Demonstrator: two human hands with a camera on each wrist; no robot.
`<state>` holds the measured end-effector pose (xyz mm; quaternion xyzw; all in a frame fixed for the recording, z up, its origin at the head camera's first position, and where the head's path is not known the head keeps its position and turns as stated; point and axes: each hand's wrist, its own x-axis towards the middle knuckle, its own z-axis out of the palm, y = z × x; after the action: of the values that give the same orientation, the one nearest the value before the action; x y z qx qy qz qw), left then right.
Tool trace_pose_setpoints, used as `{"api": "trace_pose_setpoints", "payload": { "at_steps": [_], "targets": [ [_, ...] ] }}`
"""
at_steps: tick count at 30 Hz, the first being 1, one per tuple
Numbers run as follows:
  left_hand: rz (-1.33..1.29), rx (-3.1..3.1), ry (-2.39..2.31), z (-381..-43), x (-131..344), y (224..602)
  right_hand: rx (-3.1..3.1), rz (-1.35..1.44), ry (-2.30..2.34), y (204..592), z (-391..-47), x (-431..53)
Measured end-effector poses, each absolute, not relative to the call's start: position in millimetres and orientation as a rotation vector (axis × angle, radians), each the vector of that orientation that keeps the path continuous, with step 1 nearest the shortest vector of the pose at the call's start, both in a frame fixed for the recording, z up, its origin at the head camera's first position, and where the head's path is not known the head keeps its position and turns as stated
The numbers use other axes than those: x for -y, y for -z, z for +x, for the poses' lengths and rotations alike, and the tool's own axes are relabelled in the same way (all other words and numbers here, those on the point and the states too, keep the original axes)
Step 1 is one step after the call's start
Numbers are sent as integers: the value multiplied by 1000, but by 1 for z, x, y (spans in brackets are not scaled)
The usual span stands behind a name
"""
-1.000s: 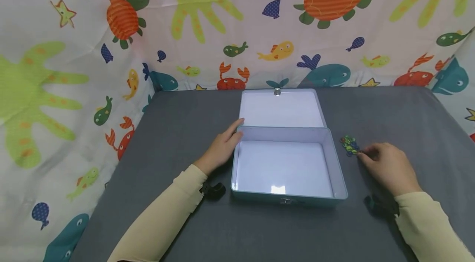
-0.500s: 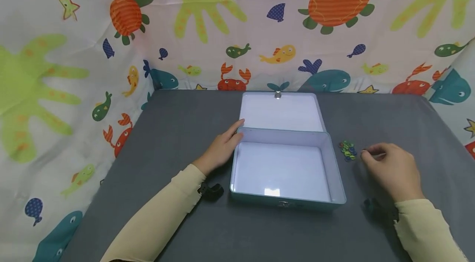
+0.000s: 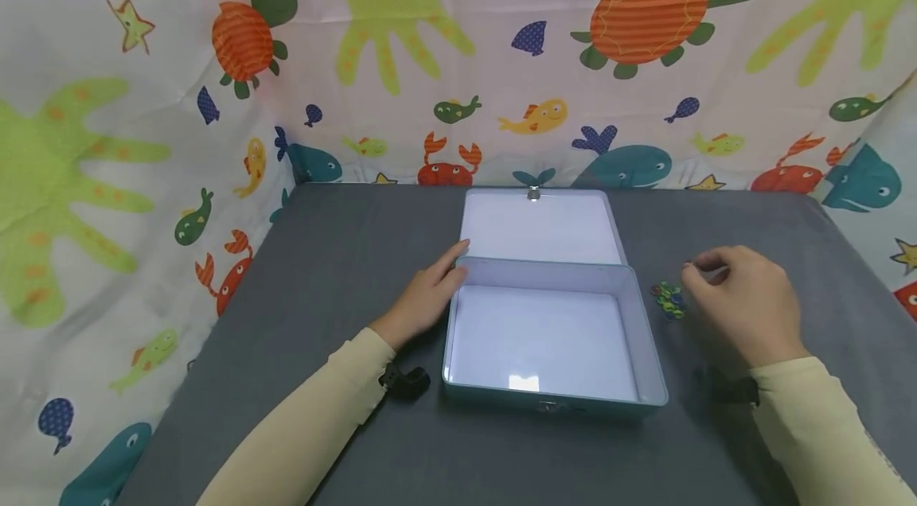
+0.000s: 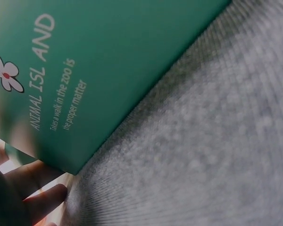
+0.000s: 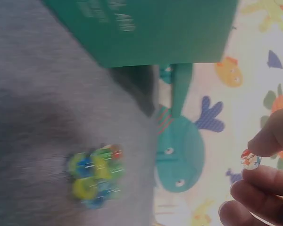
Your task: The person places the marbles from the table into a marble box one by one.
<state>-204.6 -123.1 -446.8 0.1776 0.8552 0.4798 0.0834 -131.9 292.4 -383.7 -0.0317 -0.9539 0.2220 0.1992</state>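
A green-sided tin box [image 3: 548, 402] with a white inside stands on the grey table, its lid [image 3: 540, 227] lying back. My left hand [image 3: 423, 295] grips its back left corner, thumb at the rim; in the left wrist view fingers [image 4: 35, 176] reach round the corner beside the printed side. My right hand [image 3: 752, 303] is raised right of the box, thumb and index finger pinching a clear glass marble [image 5: 250, 159] with red, white and blue colours. Below and left of this hand lies a small pile of green, yellow and blue glass marbles [image 3: 669, 301], blurred in the right wrist view.
Behind and at the sides hangs a white cloth [image 3: 401, 156] printed with sea animals. The grey tabletop [image 3: 344, 243] extends around the box. A dark camera strap [image 3: 404, 383] sits on the left wrist.
My right hand has lifted off the marble pile with one marble between thumb and finger. The left hand stays at the box corner. The head view has tilted slightly upward.
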Motion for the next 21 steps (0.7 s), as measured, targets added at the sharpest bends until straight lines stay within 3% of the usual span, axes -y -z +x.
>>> {"api": "trace_pose_setpoints", "payload": {
  "at_steps": [21],
  "targets": [
    [490, -2630, -1304, -206, 126, 445, 2516, -32, -786, 315, -173, -240]
  ]
}}
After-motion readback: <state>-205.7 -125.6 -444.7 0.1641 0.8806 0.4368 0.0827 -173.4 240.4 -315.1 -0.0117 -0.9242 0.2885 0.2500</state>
